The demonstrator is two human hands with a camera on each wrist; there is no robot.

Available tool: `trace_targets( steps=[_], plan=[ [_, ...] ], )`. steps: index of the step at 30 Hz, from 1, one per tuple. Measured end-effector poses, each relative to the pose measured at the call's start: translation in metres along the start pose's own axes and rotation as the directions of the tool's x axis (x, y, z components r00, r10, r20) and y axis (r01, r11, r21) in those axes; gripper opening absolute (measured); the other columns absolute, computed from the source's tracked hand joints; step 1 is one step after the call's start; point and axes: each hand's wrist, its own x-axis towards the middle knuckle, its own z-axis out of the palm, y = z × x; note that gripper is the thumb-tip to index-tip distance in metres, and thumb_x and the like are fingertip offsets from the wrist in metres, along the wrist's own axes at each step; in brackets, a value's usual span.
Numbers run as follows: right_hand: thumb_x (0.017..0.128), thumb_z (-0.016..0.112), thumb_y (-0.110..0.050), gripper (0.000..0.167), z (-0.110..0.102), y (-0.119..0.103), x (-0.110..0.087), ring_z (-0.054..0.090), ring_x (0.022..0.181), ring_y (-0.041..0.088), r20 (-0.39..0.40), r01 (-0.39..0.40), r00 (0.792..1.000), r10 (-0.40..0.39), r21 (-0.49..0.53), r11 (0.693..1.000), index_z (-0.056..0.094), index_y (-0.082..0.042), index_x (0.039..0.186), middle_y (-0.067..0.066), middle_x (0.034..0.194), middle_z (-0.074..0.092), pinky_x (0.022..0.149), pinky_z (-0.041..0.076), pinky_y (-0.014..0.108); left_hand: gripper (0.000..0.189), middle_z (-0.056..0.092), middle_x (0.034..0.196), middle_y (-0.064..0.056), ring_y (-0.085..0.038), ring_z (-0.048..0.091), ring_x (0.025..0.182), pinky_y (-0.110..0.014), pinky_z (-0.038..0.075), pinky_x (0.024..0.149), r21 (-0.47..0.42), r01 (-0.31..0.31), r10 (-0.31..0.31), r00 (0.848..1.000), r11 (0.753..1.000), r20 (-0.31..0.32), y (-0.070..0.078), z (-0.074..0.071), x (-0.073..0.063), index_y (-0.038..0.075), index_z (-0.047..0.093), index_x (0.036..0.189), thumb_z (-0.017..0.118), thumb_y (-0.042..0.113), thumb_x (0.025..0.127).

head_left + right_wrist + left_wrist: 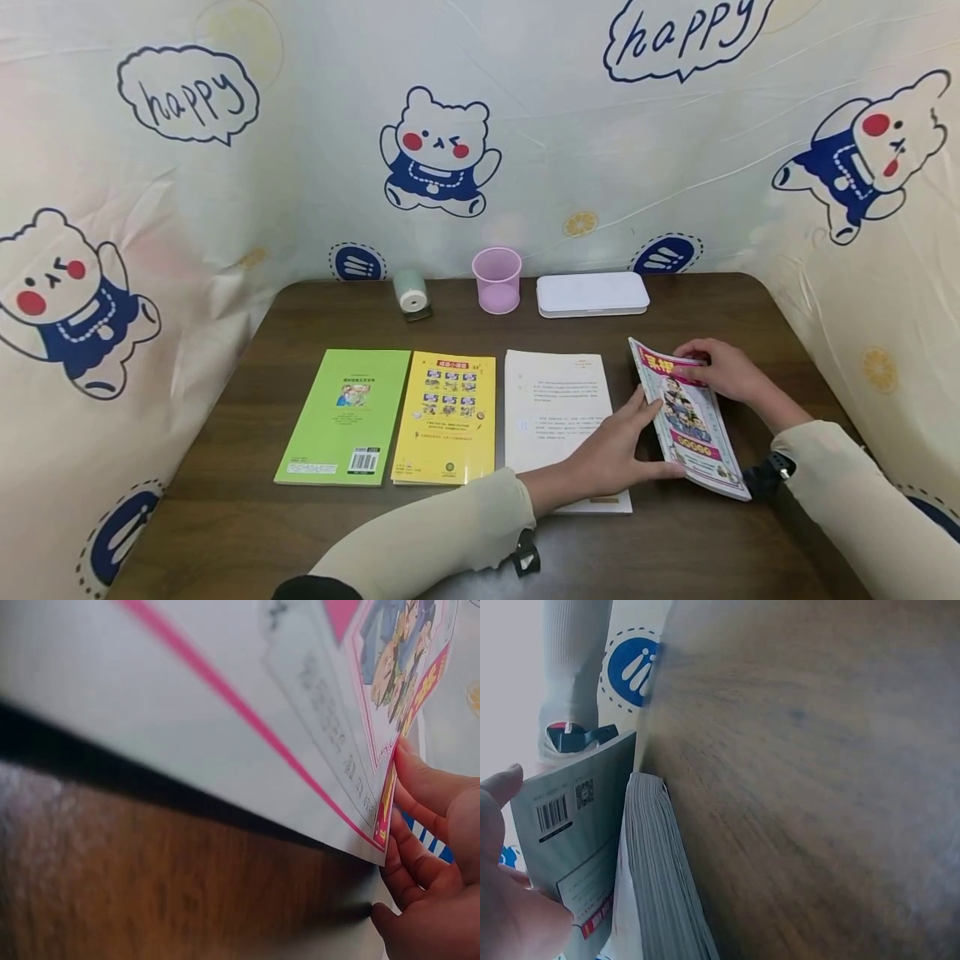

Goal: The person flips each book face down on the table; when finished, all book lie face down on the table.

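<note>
A thin booklet with a white and pink cover [686, 417] and cartoon figures is tilted up at the right of the desk. My right hand [723, 372] pinches its upper right edge, as the right wrist view also shows. At its left edge is my left hand [611, 454], thumb and fingers spread apart and holding that side. The left wrist view shows the booklet's back cover [574, 814] with a barcode, beside the left fingers. Under my left forearm and hand lies a thick book with a white printed cover [555, 392], partly hidden.
To the left lie a yellow book [444, 417] and a green book [341, 417]. Along the back of the brown desk [255, 525] stand a pale green cylinder [411, 292], a pink cup [497, 283] and a flat white case [592, 295]. A printed cloth [315, 167] hangs behind.
</note>
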Motion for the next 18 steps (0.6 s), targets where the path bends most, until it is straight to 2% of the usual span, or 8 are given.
trace_targets(
  steps=[7, 15, 18],
  plan=[
    [0.099, 0.070, -0.036, 0.050, 0.000, -0.010, -0.001, 0.055, 0.100, 0.034, 0.010, 0.034, 0.999, -0.034, -0.004, 0.999, 0.065, 0.000, 0.134, 0.023, 0.120, 0.063, 0.082, 0.049, 0.044, 0.090, 0.005, 0.173, -0.011, -0.021, 0.022, 0.156, -0.030, 0.033, 0.120, 0.009, -0.019, 0.020, 0.999, 1.000, -0.036, 0.004, -0.004, -0.004, 0.012, 0.028, 0.164, 0.069, 0.053, 0.095],
    [0.101, 0.064, -0.044, 0.055, 0.004, -0.021, -0.004, 0.056, 0.109, 0.038, -0.002, 0.087, 0.996, -0.087, 0.003, 0.996, 0.062, -0.003, 0.138, 0.027, 0.131, 0.061, 0.091, 0.050, 0.059, 0.088, 0.006, 0.173, -0.012, -0.021, 0.022, 0.155, -0.028, 0.033, 0.120, 0.065, -0.025, 0.029, 0.998, 0.998, -0.053, 0.013, -0.013, -0.008, 0.013, 0.028, 0.164, 0.067, 0.054, 0.097],
    [0.103, 0.062, -0.044, 0.055, 0.007, -0.025, -0.004, 0.056, 0.110, 0.038, -0.017, 0.102, 0.995, -0.102, 0.012, 0.995, 0.062, -0.004, 0.140, 0.026, 0.133, 0.061, 0.092, 0.051, 0.058, 0.088, 0.007, 0.173, -0.013, -0.021, 0.023, 0.155, -0.027, 0.032, 0.120, 0.096, -0.031, 0.037, 0.997, 0.995, -0.064, 0.016, -0.014, -0.009, 0.012, 0.028, 0.164, 0.067, 0.055, 0.097]
  ],
)
